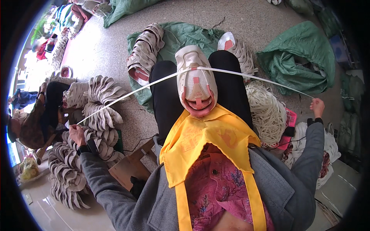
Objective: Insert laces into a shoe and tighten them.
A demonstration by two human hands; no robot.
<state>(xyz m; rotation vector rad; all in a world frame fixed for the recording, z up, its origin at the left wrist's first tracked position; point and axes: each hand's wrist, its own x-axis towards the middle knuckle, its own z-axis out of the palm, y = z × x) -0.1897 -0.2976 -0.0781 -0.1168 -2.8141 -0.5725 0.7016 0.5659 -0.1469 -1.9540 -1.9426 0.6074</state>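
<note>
Floor: speckled and pale, the floor [239, 13] carries a spread green sack [181, 32] beyond your knees, and a bunched green sack [304, 57] sits to your right.
Shoe: the cream and pink shoe [197, 91] lies between your knees, toe pointing away, its opening toward your yellow apron [204, 131]; neither grip touches it, and it sits between the two, well apart from both.
Lace: the white lace [142, 87] crosses the front of the shoe by a pink loop and stretches out taut to either side.
Left hand: your left hand [77, 134] has its grip closed on one end of the lace, low at your left, near stacked shoe uppers [102, 96].
Right hand: your right hand [317, 107] pinches the other end, fingers together, out past a heap of pale laces [264, 113].
Far left: another person [34, 123] sits near the stacks.
</note>
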